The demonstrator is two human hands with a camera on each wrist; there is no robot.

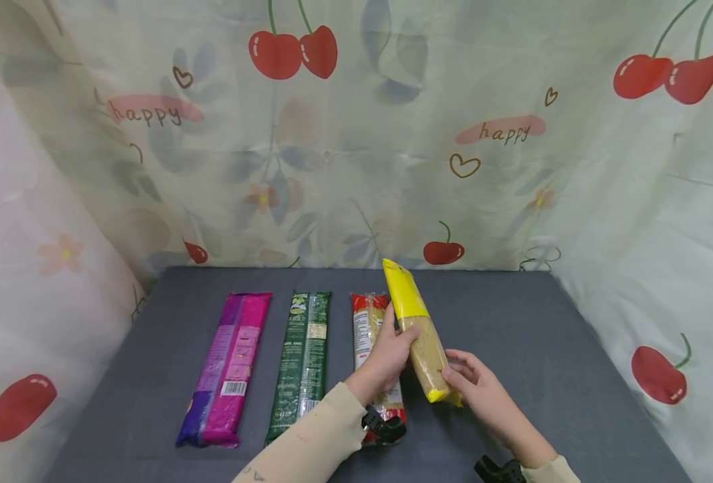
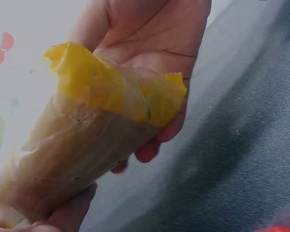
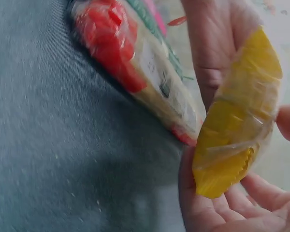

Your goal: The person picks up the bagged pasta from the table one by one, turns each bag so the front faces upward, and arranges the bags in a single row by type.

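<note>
holding a yellow packet [image 1: 424, 335] aslant over the right half of the bench [image 1: 513, 308], you curl the fingers of your left hand [image 1: 388, 355] round its middle and pinch its near end with your right hand [image 1: 483, 392]. left of it lie a red-ended packet [image 1: 363, 335], a green packet [image 1: 298, 362] and a pink-and-purple packet [image 1: 226, 369].

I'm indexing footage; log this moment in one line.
left hand: grips yellow packet | right hand: holds its near end | on table: pink-purple packet, green packet, red-ended packet
</note>
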